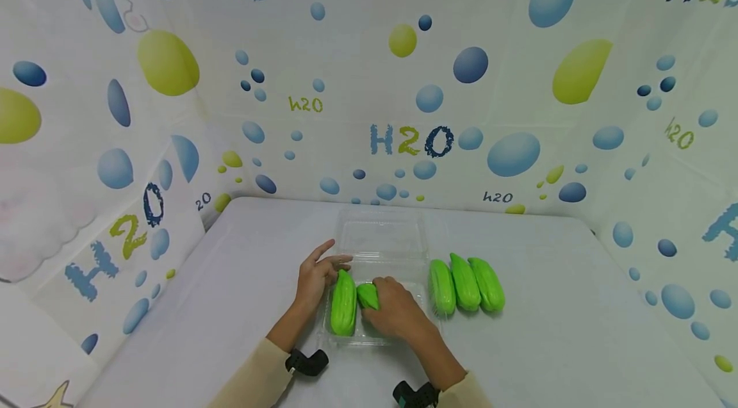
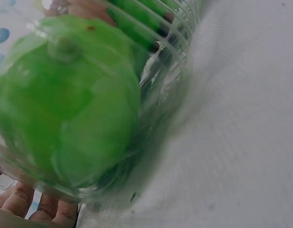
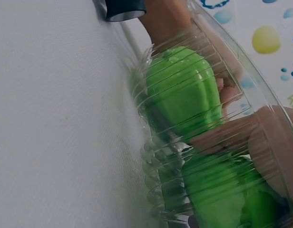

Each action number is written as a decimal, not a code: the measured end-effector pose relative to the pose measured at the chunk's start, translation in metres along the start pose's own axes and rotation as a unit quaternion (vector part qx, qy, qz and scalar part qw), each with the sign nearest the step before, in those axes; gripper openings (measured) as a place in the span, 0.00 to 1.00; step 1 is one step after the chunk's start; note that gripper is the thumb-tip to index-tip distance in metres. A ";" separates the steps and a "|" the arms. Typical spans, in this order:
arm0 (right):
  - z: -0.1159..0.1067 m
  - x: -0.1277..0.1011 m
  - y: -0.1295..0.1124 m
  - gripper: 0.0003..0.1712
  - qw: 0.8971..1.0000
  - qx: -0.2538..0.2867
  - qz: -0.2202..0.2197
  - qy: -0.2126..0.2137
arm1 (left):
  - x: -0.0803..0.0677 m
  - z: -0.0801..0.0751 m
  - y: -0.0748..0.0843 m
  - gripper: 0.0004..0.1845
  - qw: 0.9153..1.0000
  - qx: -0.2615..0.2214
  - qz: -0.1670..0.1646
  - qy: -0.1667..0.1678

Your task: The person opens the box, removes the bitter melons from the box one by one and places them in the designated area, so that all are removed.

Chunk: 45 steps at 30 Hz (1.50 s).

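A clear plastic box (image 1: 369, 342) with ridged walls stands on the table, its lid (image 1: 380, 235) folded back away from me. One long, glossy green gourd (image 1: 343, 304) lies lengthwise along the box's left side. Beside it, my right hand (image 1: 396, 310) reaches into the box and grips a second green gourd (image 1: 368, 296), mostly hidden under the hand. In the right wrist view that gripped gourd (image 3: 210, 192) shows through the wall. My left hand (image 1: 314, 280) rests at the box's left edge by the first gourd's tip, its fingers loosely extended.
To the right of the box, three more green gourds (image 1: 467, 283) lie side by side on the white table cover (image 1: 565, 331). A patterned curtain (image 1: 346, 62) rises behind the table and at both sides. Each wrist wears a black camera (image 1: 308, 363).
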State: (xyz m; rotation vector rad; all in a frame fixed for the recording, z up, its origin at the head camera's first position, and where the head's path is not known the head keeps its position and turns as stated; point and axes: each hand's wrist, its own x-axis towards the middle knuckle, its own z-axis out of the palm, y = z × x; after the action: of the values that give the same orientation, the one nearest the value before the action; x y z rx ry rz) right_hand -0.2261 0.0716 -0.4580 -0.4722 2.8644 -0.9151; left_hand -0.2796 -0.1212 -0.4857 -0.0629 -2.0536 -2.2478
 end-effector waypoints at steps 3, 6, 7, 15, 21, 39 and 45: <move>0.000 0.000 0.000 0.24 1.000 0.005 -0.001 -0.002 | 0.000 0.000 0.000 0.38 1.000 -0.003 0.003 -0.003; 0.000 0.000 0.000 0.24 1.000 0.008 0.000 -0.002 | -0.001 0.000 0.001 0.37 1.000 -0.007 0.003 -0.003; -0.001 -0.001 -0.001 0.24 1.000 0.008 0.001 -0.002 | 0.000 0.000 0.001 0.37 1.000 -0.008 0.003 -0.004; -0.003 -0.004 -0.005 0.32 1.000 -0.014 0.004 -0.008 | -0.002 0.000 0.003 0.37 1.000 -0.011 -0.002 -0.002; -0.004 -0.004 -0.005 0.33 1.000 -0.024 -0.005 0.003 | -0.001 0.000 0.002 0.36 1.000 -0.012 -0.004 -0.003; -0.008 -0.004 -0.005 0.32 1.000 -0.016 -0.009 0.019 | -0.001 0.001 0.000 0.37 0.999 -0.036 -0.010 -0.003; -0.012 -0.004 -0.006 0.32 1.000 -0.015 -0.005 0.025 | 0.000 0.001 0.001 0.37 0.999 -0.036 -0.007 -0.003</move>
State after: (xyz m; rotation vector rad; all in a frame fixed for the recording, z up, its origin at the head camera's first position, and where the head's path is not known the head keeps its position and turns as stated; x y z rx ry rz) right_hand -0.2232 0.0746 -0.4446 -0.4728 2.9276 -0.9008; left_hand -0.2791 -0.1204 -0.4847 -0.0616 -1.9818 -2.3332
